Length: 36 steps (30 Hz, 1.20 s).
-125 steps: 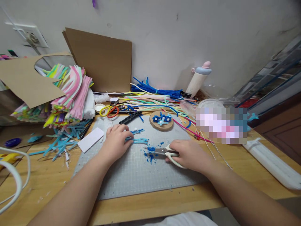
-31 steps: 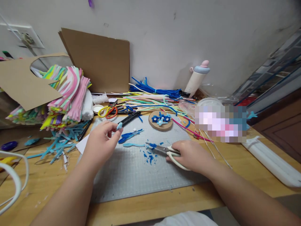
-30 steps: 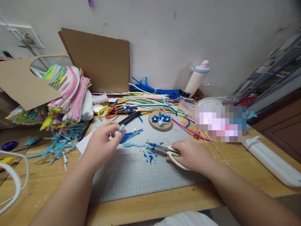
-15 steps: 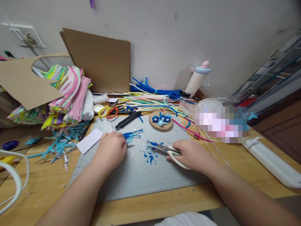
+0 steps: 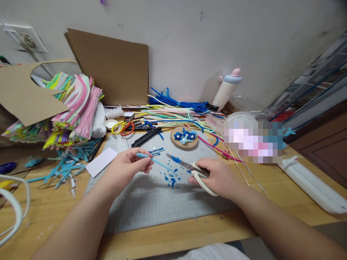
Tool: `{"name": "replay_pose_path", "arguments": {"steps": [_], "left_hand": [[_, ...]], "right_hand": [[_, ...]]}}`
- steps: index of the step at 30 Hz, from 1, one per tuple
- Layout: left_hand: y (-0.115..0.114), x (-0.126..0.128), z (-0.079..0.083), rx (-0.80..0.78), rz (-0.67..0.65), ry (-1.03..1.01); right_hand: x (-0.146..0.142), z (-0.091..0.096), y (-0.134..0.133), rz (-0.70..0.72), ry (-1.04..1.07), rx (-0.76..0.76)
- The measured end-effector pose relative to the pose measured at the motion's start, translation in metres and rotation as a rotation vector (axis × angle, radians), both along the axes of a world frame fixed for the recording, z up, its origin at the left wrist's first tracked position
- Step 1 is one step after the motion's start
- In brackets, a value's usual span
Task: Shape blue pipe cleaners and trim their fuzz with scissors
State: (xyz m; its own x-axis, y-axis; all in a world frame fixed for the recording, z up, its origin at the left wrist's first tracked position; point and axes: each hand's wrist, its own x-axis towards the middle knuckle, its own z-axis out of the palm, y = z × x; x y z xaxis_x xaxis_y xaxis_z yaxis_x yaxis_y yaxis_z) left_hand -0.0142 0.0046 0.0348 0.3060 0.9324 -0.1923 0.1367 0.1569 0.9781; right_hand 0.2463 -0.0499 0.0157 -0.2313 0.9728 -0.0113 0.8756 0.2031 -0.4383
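1. My left hand (image 5: pixel 127 168) is closed in a pinch on a light blue stem (image 5: pixel 159 164). Thumb and forefinger grip its far-left end, and the rest slants down to the right over the cutting mat (image 5: pixel 162 206).
2. Half a second ago that hand lay flat on the mat over the blue pieces. Now it is raised, and the stem that lay loose on the mat a second ago is up with it. The stem is therefore in hand rather than on the surface.
3. My right hand (image 5: pixel 219 177) is wrapped around the white handles of the scissors (image 5: pixel 182 164). The blades look close together, but I cannot tell whether they are fully closed.
4. The scissor tips have swung up and to the far left since the last look. They now sit just beside the free end of the stem, though I see no contact.
5. With stem and blades brought this near each other, the work reads to me as lined up for a cut, with nothing severed yet.
6. Dark blue snippets (image 5: pixel 170 178) lie scattered on the mat beneath the scissors.
7. A few dark blue strands (image 5: pixel 157 151) rest just beyond my left fingers.
8. A wooden disc (image 5: pixel 184 142) carrying small blue flowers sits farther back. A pastel bundle (image 5: pixel 78 104) is piled at the far left.
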Motion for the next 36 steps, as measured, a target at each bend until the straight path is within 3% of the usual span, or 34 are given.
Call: {"name": "replay_pose_path", "arguments": {"steps": [10, 36], "left_hand": [[-0.006, 0.010, -0.005, -0.027, 0.022, -0.096], [-0.006, 0.005, -0.005, 0.081, 0.067, -0.090]], "right_hand": [[-0.003, -0.006, -0.002, 0.117, -0.043, 0.059], [-0.005, -0.008, -0.005, 0.073, 0.050, 0.004]]}}
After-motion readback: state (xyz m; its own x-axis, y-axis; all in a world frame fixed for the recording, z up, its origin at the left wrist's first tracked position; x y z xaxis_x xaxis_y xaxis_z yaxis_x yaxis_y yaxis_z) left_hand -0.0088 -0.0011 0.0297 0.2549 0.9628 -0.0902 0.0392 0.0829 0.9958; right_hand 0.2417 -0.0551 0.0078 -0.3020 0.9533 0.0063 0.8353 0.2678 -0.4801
